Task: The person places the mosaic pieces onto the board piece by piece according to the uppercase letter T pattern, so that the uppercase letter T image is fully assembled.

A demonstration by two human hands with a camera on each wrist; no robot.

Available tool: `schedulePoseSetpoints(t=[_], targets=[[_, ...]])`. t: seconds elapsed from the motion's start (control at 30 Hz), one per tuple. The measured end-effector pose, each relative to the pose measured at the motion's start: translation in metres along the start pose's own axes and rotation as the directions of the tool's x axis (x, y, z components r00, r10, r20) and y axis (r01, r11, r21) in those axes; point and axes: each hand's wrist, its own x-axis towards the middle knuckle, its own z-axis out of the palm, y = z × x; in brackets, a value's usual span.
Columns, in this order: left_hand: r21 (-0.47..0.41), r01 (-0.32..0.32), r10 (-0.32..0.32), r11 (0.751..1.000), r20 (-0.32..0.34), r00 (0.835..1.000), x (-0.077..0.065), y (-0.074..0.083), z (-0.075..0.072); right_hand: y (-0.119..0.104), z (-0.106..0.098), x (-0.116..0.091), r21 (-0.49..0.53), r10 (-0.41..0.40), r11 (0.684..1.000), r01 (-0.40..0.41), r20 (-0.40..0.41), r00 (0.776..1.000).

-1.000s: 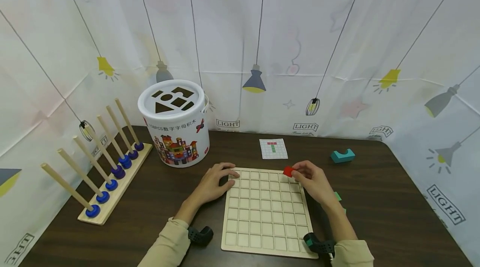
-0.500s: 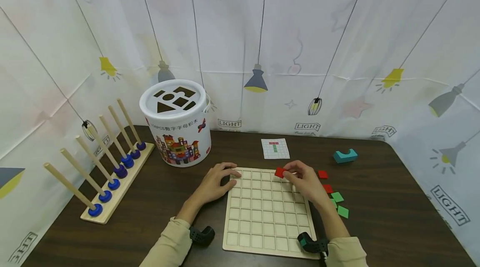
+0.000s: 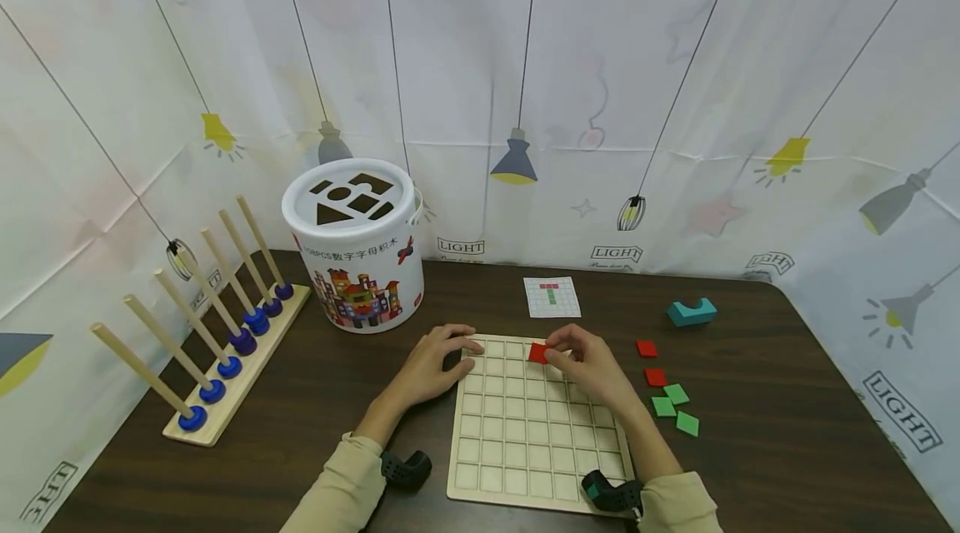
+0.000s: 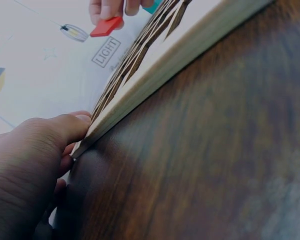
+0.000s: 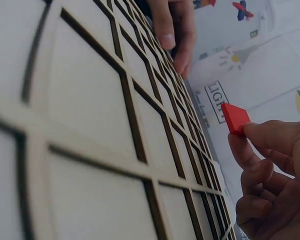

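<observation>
Between thumb and fingertips, my right hand (image 3: pixel 587 364) pinches a small red square tile (image 5: pixel 235 119). In the head view the tile overlaps the upper row of a wooden grid board (image 3: pixel 516 433); both wrist views show it held raised, with its face tilted. My left hand (image 3: pixel 429 365) rests at the board's far left corner. Its thumb (image 4: pixel 72 127) and fingertips touch the edge there, fingers fairly relaxed. Loose on the table, right of the board, lie two red tiles (image 3: pixel 655 377) and three green tiles (image 3: pixel 687 423).
Behind the board lies a printed pattern card (image 3: pixel 552 297) with a red and green T. A teal arch block (image 3: pixel 692 313) sits at the back right. On the left stand a white block bucket (image 3: pixel 352 246) and a wooden peg rack (image 3: pixel 225 404) with blue rings.
My right hand has carried the red tile leftward over the board's top rows, uncovering the loose red and green tiles on the right. My left hand stays at the corner.
</observation>
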Motion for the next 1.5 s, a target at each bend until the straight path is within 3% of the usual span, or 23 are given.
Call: schedulePoseSetpoints(t=[0.3,0.67,1.5], targets=[[0.003,0.013,-0.013,1.000,0.004,1.000,0.000,0.001,0.001,-0.010,0.018,0.004,0.025,-0.002,1.000,0.002,0.012,1.000],[0.014,0.000,0.000,1.000,-0.011,1.000,0.001,0.002,0.000,-0.014,0.028,0.008,-0.107,0.020,0.994,-0.018,0.016,1.000],[0.013,0.018,-0.018,1.000,-0.003,1.000,0.001,0.001,0.001,-0.016,0.036,0.008,-0.229,0.064,0.971,-0.062,0.001,0.998]])
